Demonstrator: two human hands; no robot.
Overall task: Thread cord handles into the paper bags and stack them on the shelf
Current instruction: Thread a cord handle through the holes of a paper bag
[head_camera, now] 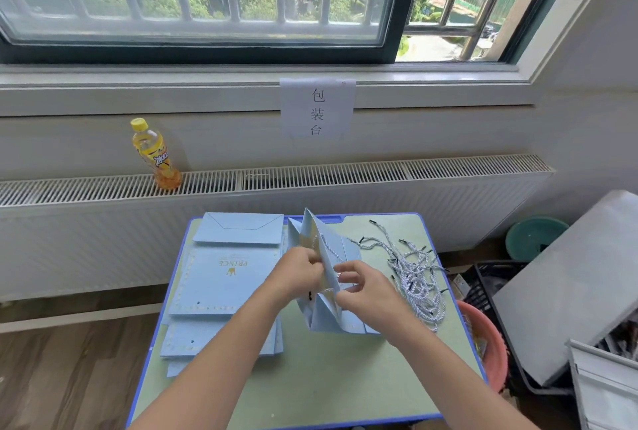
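Early on: both hands, left hand point(300, 272) and right hand point(359, 286), pinch one bag point(328, 312) mid-threading, flat bags point(224, 277) and cords point(414, 277) left

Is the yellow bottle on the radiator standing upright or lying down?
Upright. The bottle stands on its base on the radiator grille, with its yellow cap on top. Its slight lean may come from the wide-angle camera.

blue paper bag point(331, 277) upright, cords point(414, 274) beside
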